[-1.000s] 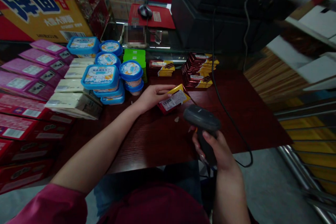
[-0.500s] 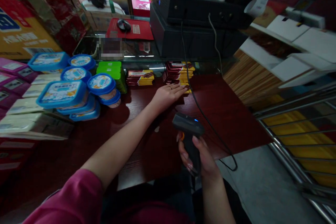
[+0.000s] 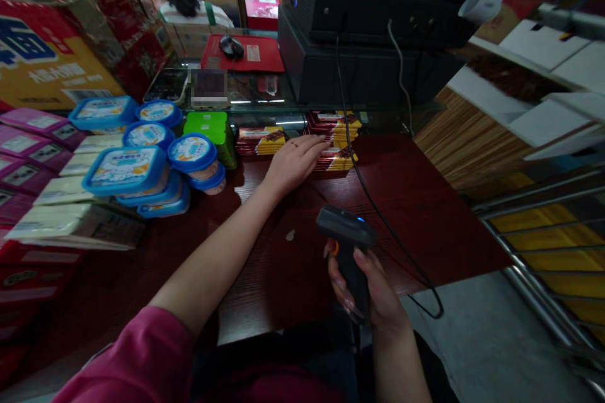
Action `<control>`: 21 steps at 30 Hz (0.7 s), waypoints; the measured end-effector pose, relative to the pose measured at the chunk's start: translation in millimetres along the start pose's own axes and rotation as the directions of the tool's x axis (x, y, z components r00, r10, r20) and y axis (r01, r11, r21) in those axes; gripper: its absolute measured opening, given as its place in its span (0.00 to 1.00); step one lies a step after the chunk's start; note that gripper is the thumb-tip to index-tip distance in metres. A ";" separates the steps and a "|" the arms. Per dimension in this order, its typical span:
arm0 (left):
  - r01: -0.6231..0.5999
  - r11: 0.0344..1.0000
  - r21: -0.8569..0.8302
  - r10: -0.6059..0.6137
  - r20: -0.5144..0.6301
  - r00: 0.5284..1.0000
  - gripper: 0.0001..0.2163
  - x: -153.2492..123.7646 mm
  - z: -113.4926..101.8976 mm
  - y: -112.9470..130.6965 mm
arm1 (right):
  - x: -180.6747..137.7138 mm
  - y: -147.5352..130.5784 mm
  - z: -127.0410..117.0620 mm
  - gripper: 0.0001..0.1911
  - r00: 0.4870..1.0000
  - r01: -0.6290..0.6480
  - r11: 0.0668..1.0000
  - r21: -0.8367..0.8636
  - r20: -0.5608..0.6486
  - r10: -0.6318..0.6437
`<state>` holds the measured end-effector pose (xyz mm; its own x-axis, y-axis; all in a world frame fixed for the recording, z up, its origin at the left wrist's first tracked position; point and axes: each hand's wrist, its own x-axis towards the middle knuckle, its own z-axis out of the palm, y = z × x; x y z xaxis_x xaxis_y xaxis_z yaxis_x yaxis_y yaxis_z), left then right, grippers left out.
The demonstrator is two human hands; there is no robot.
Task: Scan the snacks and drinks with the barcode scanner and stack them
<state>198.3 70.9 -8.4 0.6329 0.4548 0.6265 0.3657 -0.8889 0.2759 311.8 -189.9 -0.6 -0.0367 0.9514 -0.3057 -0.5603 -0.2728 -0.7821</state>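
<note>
My right hand (image 3: pixel 366 286) is wrapped round the grip of a black barcode scanner (image 3: pixel 347 234), held over the dark red table (image 3: pixel 416 201); a blue light shows on its head and its cable (image 3: pixel 373 201) runs back to the till. My left hand (image 3: pixel 295 160) reaches forward, fingers stretched out flat, resting on a pile of red and yellow chocolate bars (image 3: pixel 338 157). More of these bars are stacked behind (image 3: pixel 333 123), and a second low pile (image 3: pixel 259 140) lies just left of the hand.
Blue-lidded tubs (image 3: pixel 142 167), a green pack (image 3: pixel 210 126), cream boxes (image 3: pixel 61 192) and pink and red boxes (image 3: pixel 19 157) fill the left. A black till with printer (image 3: pixel 363 44) stands at the back. Metal rails (image 3: pixel 543 252) run along the right.
A second ago my left hand held one chocolate bar label-up on the table; it then moved forward onto the pile of bars and now lies flat there. The scanner stays in my right hand.
</note>
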 end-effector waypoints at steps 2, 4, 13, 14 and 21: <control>0.183 0.982 0.042 -0.178 -0.102 0.979 0.19 -13.7 -21.4 -9.3 | -0.3 -0.9 0.3 0.25 1.000 -0.001 1.000 -0.006 0.006 0.001; 0.332 0.940 0.079 -0.319 -0.148 0.936 0.21 -26.8 -37.9 -21.9 | 0.3 -1.3 0.1 0.25 1.000 -0.002 1.000 -0.001 0.027 0.002; 0.403 0.907 0.119 -0.399 -0.057 0.915 0.22 -48.9 -37.9 -45.8 | 2.1 -2.5 2.5 0.26 0.999 0.025 0.999 -0.022 0.036 -0.024; 0.374 0.920 0.120 -0.371 -0.051 0.927 0.21 -50.3 -39.2 -41.3 | 2.1 -2.6 2.7 0.27 0.999 0.030 0.999 -0.031 0.034 -0.029; 0.261 0.961 -0.090 -0.266 -0.056 0.962 0.16 -91.6 -67.7 16.7 | 4.3 -1.8 4.2 0.27 0.998 0.061 0.992 -0.106 0.001 -0.061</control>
<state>100.3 10.8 -11.8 0.4735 0.6714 0.5700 0.4550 -0.7406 0.4944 309.2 -184.7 1.8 -0.0034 0.9666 -0.2563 -0.4707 -0.2276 -0.8524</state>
